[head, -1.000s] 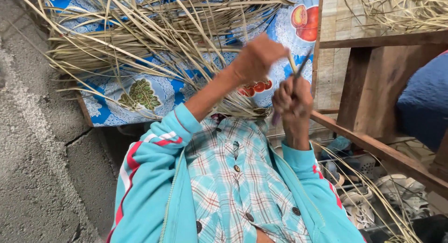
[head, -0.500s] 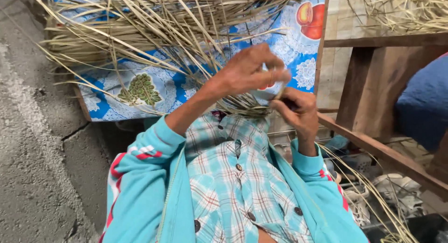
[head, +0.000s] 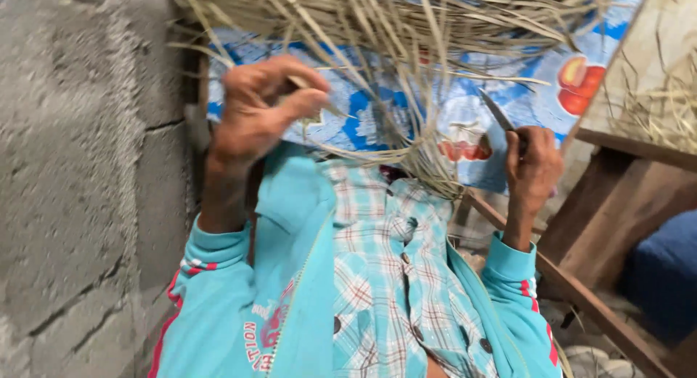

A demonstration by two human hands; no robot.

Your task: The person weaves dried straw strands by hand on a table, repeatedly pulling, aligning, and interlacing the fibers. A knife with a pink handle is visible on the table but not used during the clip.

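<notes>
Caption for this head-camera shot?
Left hand pinches a dry straw strip while right hand grips a small knife.

I see my left hand [head: 254, 113] raised toward eleven o'clock, forearm upright, fingers curled and thumb pressed to the fingertips in a pinch. My right hand [head: 534, 167] sits lower, toward two o'clock, closed in a fist with the knuckles facing me and the wrist bent slightly inward. Both forearms rise from turquoise sleeves, elbows low and well apart.
</notes>
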